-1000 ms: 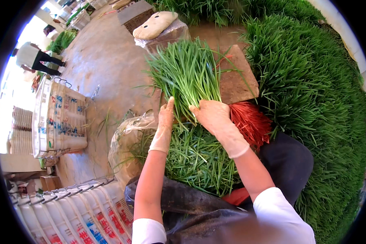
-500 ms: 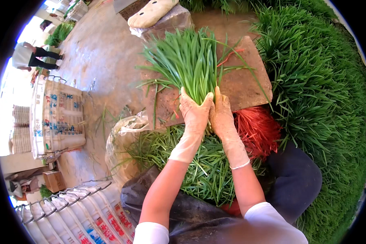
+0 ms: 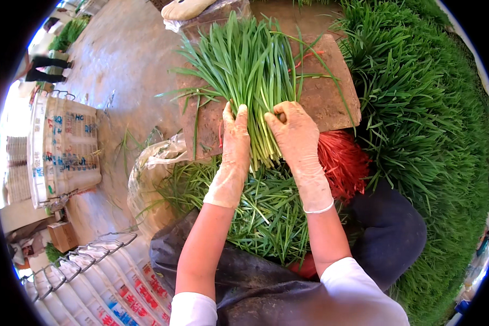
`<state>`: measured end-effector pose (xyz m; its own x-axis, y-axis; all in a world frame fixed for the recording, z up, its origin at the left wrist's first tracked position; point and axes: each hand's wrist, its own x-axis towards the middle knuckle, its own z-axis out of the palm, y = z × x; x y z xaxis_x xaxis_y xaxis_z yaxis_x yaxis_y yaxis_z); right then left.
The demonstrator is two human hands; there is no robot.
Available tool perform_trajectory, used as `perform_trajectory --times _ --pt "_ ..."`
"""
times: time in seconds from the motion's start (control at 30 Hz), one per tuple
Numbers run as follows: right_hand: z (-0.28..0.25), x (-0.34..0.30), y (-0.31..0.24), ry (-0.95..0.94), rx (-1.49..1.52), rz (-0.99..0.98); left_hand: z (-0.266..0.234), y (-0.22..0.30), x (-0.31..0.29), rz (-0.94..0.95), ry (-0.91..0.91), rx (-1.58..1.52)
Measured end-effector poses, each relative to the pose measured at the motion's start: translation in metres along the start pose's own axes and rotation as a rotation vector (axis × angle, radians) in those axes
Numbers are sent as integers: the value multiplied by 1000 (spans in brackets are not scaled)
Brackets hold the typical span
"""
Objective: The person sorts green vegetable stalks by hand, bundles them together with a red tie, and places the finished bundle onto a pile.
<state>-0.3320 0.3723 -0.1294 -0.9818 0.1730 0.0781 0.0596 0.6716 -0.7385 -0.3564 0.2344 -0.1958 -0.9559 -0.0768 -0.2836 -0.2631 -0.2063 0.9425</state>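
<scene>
Bunch [image 3: 250,65] seemingly being evened
It is flanked by the left hand [image 3: 235,138] and curled right hand [image 3: 298,133]; grip cannot be told. Even inward pressure seems needed next.

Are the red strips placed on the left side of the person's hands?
No, the red strips lie to the right of the right hand.

bunched leaves [image 3: 244,70] are green, strips [image 3: 342,163] red, the board [image 3: 325,100] brown.
</scene>
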Motion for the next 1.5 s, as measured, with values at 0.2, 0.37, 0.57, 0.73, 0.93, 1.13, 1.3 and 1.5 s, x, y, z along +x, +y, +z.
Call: perform_trajectory --times 0.2,0.37,0.57,0.73,0.93,1.13,1.3,1.5 --pt "-7 0 8 74 426 195 -7 -6 5 -35 -82 -277" --pt "-5 -3 -4 226 -159 -213 4 2 -2 -17 25 -162" --pt "6 9 3 39 -253 2 11 4 -3 -51 -28 -222" --pt "-1 11 10 -41 474 248 -4 -4 5 -38 25 -160" --pt "-6 12 3 -53 739 383 11 12 -2 -14 -23 -278" --pt "2 22 23 -254 615 309 29 22 -10 -14 96 -37" --pt "-2 11 22 -74 1290 481 22 -2 10 112 114 100" --pt "-48 -11 -6 -147 1425 250 -7 -27 30 275 200 409"
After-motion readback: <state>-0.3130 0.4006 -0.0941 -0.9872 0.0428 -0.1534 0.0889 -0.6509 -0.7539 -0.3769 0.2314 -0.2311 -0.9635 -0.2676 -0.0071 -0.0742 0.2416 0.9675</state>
